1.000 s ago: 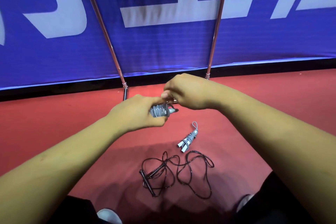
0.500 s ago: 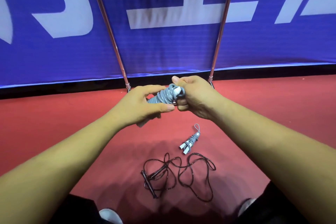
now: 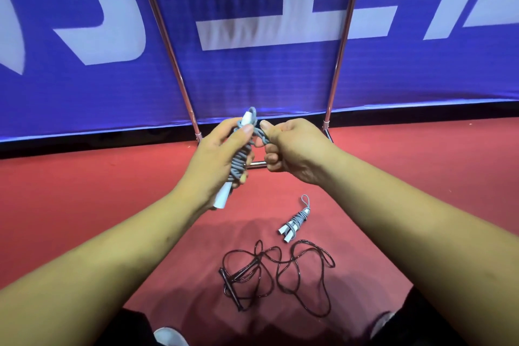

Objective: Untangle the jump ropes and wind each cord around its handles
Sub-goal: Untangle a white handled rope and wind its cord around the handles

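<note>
The grey jump rope (image 3: pixel 238 160) is held up in front of the person, above the red floor (image 3: pixel 84 205). Its white handles lie together as one bundle whose long axis runs steeply, top end tipped slightly right and away, bottom end toward the left forearm. Grey cord is coiled around the middle of the bundle. The left hand (image 3: pixel 216 157) is closed around the coils, thumb pressed near the top. The right hand (image 3: pixel 292 149) is curled shut just beside it, pinching a loop of the same cord at the bundle's upper end.

Below on the floor lies a second grey rope (image 3: pixel 295 220), already wound on its handles, pointing up-right. Nearer the person sprawls a black rope (image 3: pixel 275 275), loose and looped. Behind stands a blue banner (image 3: pixel 252 78) on metal poles (image 3: pixel 341 45).
</note>
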Motion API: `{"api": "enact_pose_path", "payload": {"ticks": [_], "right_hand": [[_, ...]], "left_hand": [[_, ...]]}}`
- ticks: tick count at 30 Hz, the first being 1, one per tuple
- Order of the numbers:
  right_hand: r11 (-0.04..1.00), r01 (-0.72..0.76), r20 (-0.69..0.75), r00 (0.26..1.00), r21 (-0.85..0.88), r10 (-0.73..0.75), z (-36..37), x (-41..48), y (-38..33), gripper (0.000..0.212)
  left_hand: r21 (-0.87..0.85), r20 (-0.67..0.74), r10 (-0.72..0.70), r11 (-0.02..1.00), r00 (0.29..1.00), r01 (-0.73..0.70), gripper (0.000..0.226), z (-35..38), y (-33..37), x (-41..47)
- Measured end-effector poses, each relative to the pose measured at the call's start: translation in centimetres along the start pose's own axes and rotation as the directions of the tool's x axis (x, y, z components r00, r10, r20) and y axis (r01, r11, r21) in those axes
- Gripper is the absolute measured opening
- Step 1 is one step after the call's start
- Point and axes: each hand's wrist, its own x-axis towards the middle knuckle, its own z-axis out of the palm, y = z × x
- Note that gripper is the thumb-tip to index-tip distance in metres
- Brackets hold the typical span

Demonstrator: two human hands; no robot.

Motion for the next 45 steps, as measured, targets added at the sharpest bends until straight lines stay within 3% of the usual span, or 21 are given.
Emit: {"api": "enact_pose_path", "payload": {"ticks": [4,8,12,16,21,28,33,40,44,45], "right_hand": [[0.974,0.157,-0.035,0.986,-0.164,-0.165,-0.5,-0.2,-0.6,0.019],[0.962,0.253,0.056,0.967,-0.106,-0.248,-1.7,-0.8,-1.4,0.01],[0.947,0.322,0.177,0.932,0.004,-0.318,-2.2,-1.1,-1.3,0.006],[0.896,0.441,0.095,0.895,-0.046,-0.436,-2.0,-1.4,-1.5,0.008],[0.906,0.423,0.033,0.906,-0.005,-0.422,-1.8,-1.2,-1.3,0.009],[0.922,0.376,0.0,0.926,0.097,-0.378,-1.6,-0.8,-1.2,0.015],[0.897,0.429,0.056,0.904,-0.107,-0.425,-1.8,-0.9,-1.6,0.017],[0.746,0.485,0.132,0.866,-0.457,-0.482,-1.6,-0.8,-1.9,0.015],[0.484,0.529,0.234,0.806,-0.697,-0.543,-1.1,-1.1,-1.5,0.014],[0.481,0.526,0.23,0.806,-0.702,-0.546,-0.8,-1.1,-1.4,0.013]], "left_hand": [[-0.127,0.013,-0.137,0.982,0.99,0.138,0.017,-0.1,0.3,0.4],[-0.285,0.088,-0.273,0.915,0.958,0.287,0.029,-0.1,0.6,0.4],[-0.383,0.19,-0.29,0.858,0.938,0.343,0.043,0.3,0.8,0.5],[-0.432,0.242,-0.243,0.84,0.939,0.329,0.042,0.4,0.8,0.5],[-0.467,0.254,-0.238,0.819,0.937,0.334,0.038,0.4,0.3,0.2],[-0.371,0.262,-0.276,0.856,0.925,0.36,0.031,0.0,-0.3,-0.1],[-0.344,0.224,-0.297,0.867,0.928,0.361,0.033,-0.5,-0.1,0.1],[-0.342,0.282,-0.349,0.833,0.893,0.434,0.034,-0.8,0.1,0.1],[-0.3,0.321,-0.408,0.812,0.854,0.501,0.035,-0.7,0.0,0.3],[-0.289,0.323,-0.413,0.814,0.852,0.504,0.038,-0.7,0.1,0.4]]}}
